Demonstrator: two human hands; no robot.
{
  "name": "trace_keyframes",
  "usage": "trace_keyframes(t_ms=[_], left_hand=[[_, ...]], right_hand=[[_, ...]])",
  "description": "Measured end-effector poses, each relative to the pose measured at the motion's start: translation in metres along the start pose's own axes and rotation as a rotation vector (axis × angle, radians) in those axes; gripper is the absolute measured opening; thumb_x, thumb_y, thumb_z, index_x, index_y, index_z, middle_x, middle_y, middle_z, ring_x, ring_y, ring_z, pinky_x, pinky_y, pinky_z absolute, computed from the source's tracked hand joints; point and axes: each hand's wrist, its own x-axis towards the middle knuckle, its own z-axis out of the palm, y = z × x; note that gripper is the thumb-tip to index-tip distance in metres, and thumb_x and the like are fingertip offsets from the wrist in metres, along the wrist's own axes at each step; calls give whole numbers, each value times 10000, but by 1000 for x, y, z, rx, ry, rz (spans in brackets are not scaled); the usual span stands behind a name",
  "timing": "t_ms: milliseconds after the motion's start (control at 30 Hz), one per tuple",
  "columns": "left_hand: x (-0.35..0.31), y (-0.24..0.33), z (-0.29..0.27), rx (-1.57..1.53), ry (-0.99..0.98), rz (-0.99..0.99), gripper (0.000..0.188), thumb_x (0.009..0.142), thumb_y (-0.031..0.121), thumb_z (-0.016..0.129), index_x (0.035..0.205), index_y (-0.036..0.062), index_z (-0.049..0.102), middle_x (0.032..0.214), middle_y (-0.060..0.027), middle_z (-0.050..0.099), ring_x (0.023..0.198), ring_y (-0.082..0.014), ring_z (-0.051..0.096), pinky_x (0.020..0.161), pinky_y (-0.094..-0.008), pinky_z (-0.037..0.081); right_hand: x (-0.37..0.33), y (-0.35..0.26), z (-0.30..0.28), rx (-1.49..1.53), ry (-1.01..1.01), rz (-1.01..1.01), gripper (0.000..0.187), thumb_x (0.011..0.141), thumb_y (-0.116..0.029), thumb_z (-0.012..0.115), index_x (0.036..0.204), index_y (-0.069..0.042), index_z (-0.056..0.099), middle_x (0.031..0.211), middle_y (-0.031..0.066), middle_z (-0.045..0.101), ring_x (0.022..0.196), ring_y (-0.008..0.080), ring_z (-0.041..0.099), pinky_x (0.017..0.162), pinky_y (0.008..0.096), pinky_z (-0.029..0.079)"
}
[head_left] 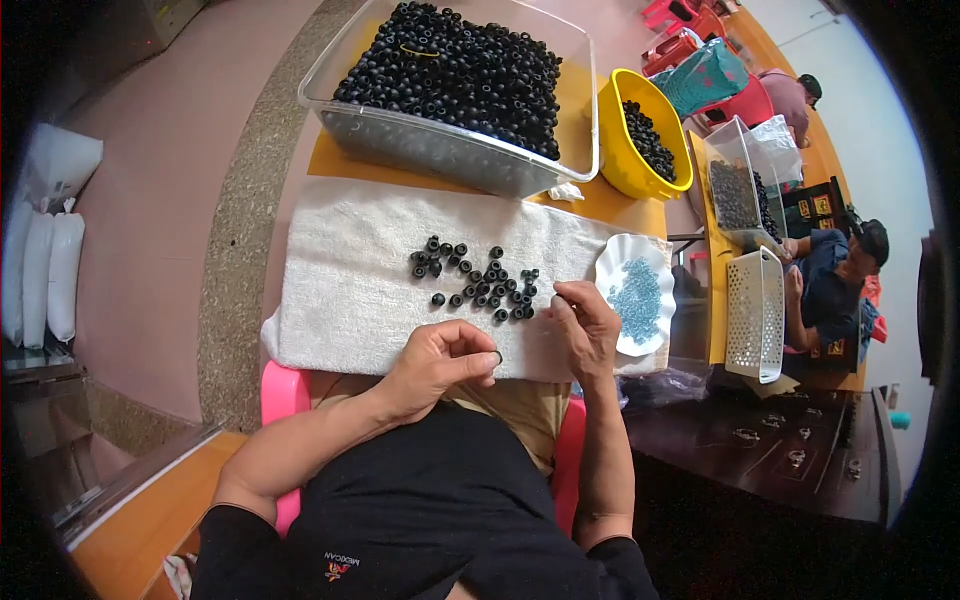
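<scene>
Near the front edge of the white towel [350, 275], my left hand [445, 362] pinches a small black round part [498, 357] between thumb and fingertips. My right hand [590, 325] hovers to the right of it, thumb and forefinger pressed together; anything between them is too small to make out. Beyond both hands, several black hollow round parts [490, 285] lie in a loose group on the towel. Beside my right hand sits a white scalloped plate [612, 262] bearing a heap of tiny light-blue translucent pieces [638, 300].
A large clear plastic bin [440, 150] full of black parts stands behind the towel. To its right is a yellow tub [615, 150] with more of them. A person [835, 275] works at another table at right, near a white perforated basket [755, 315].
</scene>
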Motion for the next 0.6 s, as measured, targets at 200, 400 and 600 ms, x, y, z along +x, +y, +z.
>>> trace_keyframes(t_ms=[200, 400, 600], left_hand=[[1, -1, -2, 3, 7, 1, 129, 868, 18, 680, 980, 4, 617, 874, -67, 647, 767, -148, 655, 732, -285, 556], [1, 0, -1, 8, 9, 4, 126, 868, 17, 679, 975, 2, 616, 868, -67, 647, 765, -150, 656, 725, -280, 553], [1, -3, -3, 14, 17, 12, 122, 869, 14, 675, 975, -1, 616, 866, -70, 649, 764, -149, 656, 720, -279, 550]], right_hand=[[-2, 3, 2, 32, -8, 69, 170, 916, 42, 580, 1081, 48, 620, 992, 66, 587, 844, 132, 637, 772, 264, 564], [-1, 1, 4, 51, 8, 27, 149, 929, 25, 574, 1066, 52, 627, 999, 71, 591, 856, 135, 638, 785, 273, 565], [-1, -2, 2, 99, 0, 57, 166, 941, 17, 561, 1087, 56, 629, 1014, 78, 588, 862, 153, 643, 811, 296, 574]])
